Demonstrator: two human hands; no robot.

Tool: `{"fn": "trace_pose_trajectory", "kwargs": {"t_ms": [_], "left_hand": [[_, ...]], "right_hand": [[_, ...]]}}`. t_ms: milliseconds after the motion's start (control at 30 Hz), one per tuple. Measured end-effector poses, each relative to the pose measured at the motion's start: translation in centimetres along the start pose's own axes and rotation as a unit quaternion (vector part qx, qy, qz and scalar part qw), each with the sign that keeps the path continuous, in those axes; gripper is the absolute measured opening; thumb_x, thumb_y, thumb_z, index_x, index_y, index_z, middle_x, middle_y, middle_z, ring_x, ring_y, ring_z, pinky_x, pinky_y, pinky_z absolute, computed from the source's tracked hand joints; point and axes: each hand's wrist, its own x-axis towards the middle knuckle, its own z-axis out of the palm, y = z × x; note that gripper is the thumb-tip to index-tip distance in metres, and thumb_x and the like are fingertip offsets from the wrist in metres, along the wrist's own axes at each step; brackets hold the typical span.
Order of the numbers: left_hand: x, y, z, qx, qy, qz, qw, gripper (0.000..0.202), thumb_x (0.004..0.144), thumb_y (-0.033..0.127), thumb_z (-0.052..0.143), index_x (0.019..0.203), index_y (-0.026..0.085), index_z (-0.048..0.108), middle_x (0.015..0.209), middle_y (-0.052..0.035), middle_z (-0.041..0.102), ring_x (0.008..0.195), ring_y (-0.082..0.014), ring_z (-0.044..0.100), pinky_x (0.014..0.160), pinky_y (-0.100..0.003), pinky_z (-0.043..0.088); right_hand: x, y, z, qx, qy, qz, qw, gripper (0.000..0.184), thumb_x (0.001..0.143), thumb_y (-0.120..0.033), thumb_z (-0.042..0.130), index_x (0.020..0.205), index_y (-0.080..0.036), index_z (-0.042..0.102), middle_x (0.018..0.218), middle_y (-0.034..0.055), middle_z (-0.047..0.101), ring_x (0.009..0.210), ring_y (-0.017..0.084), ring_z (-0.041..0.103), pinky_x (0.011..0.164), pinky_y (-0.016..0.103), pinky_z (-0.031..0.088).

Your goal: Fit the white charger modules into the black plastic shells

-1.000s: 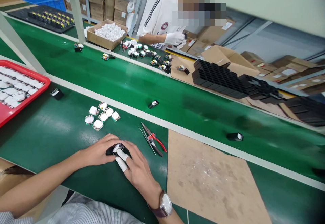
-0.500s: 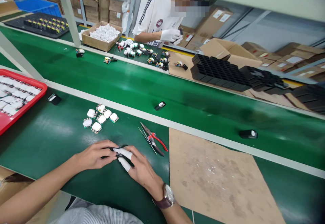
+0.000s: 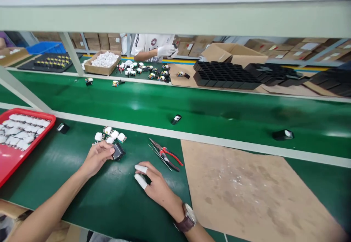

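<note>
My left hand (image 3: 98,156) grips a small black housing (image 3: 119,151) just above the green bench, right beside a cluster of several white-capped circuit parts (image 3: 109,136). My right hand (image 3: 154,185) rests flat on the bench with fingers spread, white finger cots on two fingertips, holding nothing. Red-handled pliers (image 3: 166,154) lie just right of it.
A red tray (image 3: 11,161) of white parts sits at the left. Black housings (image 3: 176,119) (image 3: 283,135) lie on the green conveyor belt. A brown cardboard sheet (image 3: 246,190) covers the bench to the right. Across the belt, a person in white gloves (image 3: 163,50) works beside black trays (image 3: 225,77).
My hands have parted: the left carried the black housing up-left toward the white parts, and the right let go and lies flat. The camera tilted up, showing the overhead shelf.
</note>
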Motion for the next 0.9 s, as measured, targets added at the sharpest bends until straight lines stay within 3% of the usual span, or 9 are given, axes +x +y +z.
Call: {"fn": "trace_pose_trajectory", "kwargs": {"t_ms": [100, 167, 267, 400, 500, 600, 667, 767, 900], "left_hand": [[5.7, 0.7, -2.1, 0.148, 0.060, 0.072, 0.985, 0.043, 0.085, 0.058, 0.079, 0.084, 0.017, 0.066, 0.102, -0.0098, 0.075, 0.087, -0.0223, 0.075, 0.079, -0.038, 0.064], [10.2, 1.0, -3.5, 0.207, 0.097, 0.086, 0.970, 0.037, 0.083, 0.050, 0.083, 0.085, 0.017, 0.067, 0.103, -0.0087, 0.073, 0.091, -0.0221, 0.074, 0.086, -0.038, 0.062], [15.9, 1.1, -5.1, 0.295, 0.143, 0.083, 0.941, 0.028, 0.093, 0.040, 0.077, 0.094, 0.014, 0.069, 0.105, -0.0081, 0.071, 0.094, -0.0219, 0.072, 0.090, -0.042, 0.061], [18.6, 0.8, -6.3, 0.375, 0.154, 0.082, 0.910, 0.028, 0.103, 0.036, 0.068, 0.120, 0.015, 0.068, 0.120, -0.0090, 0.070, 0.105, -0.0235, 0.070, 0.093, -0.045, 0.060], [16.9, 0.4, -7.6, 0.406, 0.155, 0.101, 0.895, 0.027, 0.098, 0.035, 0.074, 0.117, 0.016, 0.071, 0.125, -0.0109, 0.071, 0.120, -0.0284, 0.066, 0.106, -0.051, 0.054], [13.0, 0.5, -10.1, 0.413, 0.173, 0.112, 0.887, 0.032, 0.090, 0.036, 0.079, 0.116, 0.018, 0.072, 0.129, -0.0143, 0.071, 0.132, -0.0341, 0.060, 0.116, -0.053, 0.047], [9.7, 0.6, -12.1, 0.408, 0.179, 0.108, 0.889, 0.036, 0.091, 0.042, 0.076, 0.116, 0.018, 0.072, 0.126, -0.0159, 0.072, 0.126, -0.0352, 0.064, 0.110, -0.052, 0.053], [4.5, 0.5, -14.1, 0.391, 0.151, 0.095, 0.903, 0.042, 0.093, 0.054, 0.070, 0.116, 0.019, 0.072, 0.112, -0.0122, 0.077, 0.100, -0.0294, 0.074, 0.086, -0.043, 0.064], [-0.7, -0.5, -13.1, 0.385, 0.065, 0.088, 0.916, 0.042, 0.091, 0.056, 0.073, 0.119, 0.025, 0.074, 0.110, -0.0072, 0.077, 0.096, -0.0254, 0.076, 0.078, -0.036, 0.065]], "right_hand": [[0.3, 0.5, 0.1, 0.052, 0.019, -0.009, 0.998, 0.023, 0.107, -0.027, 0.055, 0.126, -0.025, 0.067, 0.118, 0.0087, 0.068, 0.095, 0.017, 0.074, 0.086, 0.032, 0.067], [0.4, 0.8, 0.0, 0.074, 0.029, -0.013, 0.997, 0.022, 0.107, -0.031, 0.055, 0.122, -0.024, 0.070, 0.115, 0.0091, 0.068, 0.095, 0.017, 0.074, 0.083, 0.031, 0.067], [0.3, 1.5, 0.0, 0.074, 0.033, -0.023, 0.996, 0.021, 0.107, -0.033, 0.057, 0.120, -0.026, 0.072, 0.114, 0.0093, 0.070, 0.097, 0.019, 0.075, 0.083, 0.030, 0.067], [-0.1, 2.3, 0.2, 0.071, 0.033, -0.038, 0.996, 0.021, 0.105, -0.029, 0.059, 0.122, -0.029, 0.072, 0.114, 0.0087, 0.071, 0.099, 0.019, 0.076, 0.086, 0.029, 0.067], [-0.2, 2.6, 0.3, 0.064, 0.027, -0.037, 0.997, 0.022, 0.105, -0.028, 0.060, 0.123, -0.028, 0.072, 0.115, 0.0092, 0.071, 0.100, 0.020, 0.075, 0.087, 0.029, 0.067], [-0.4, 2.5, 0.2, 0.058, 0.014, -0.020, 0.998, 0.024, 0.105, -0.028, 0.058, 0.126, -0.026, 0.070, 0.117, 0.0098, 0.070, 0.100, 0.019, 0.075, 0.088, 0.029, 0.066], [-0.2, 2.1, 0.0, 0.041, 0.012, -0.010, 0.999, 0.026, 0.106, -0.027, 0.055, 0.129, -0.026, 0.068, 0.119, 0.0097, 0.069, 0.097, 0.019, 0.075, 0.087, 0.029, 0.066], [1.2, 1.3, -0.2, -0.029, 0.000, -0.014, 0.999, 0.032, 0.106, -0.026, 0.052, 0.135, -0.026, 0.064, 0.126, 0.0102, 0.067, 0.096, 0.019, 0.074, 0.085, 0.031, 0.066], [5.9, 1.3, 0.7, -0.209, -0.005, -0.046, 0.977, 0.038, 0.105, -0.027, 0.052, 0.142, -0.023, 0.058, 0.141, 0.0133, 0.061, 0.121, 0.026, 0.068, 0.104, 0.042, 0.061]]}}
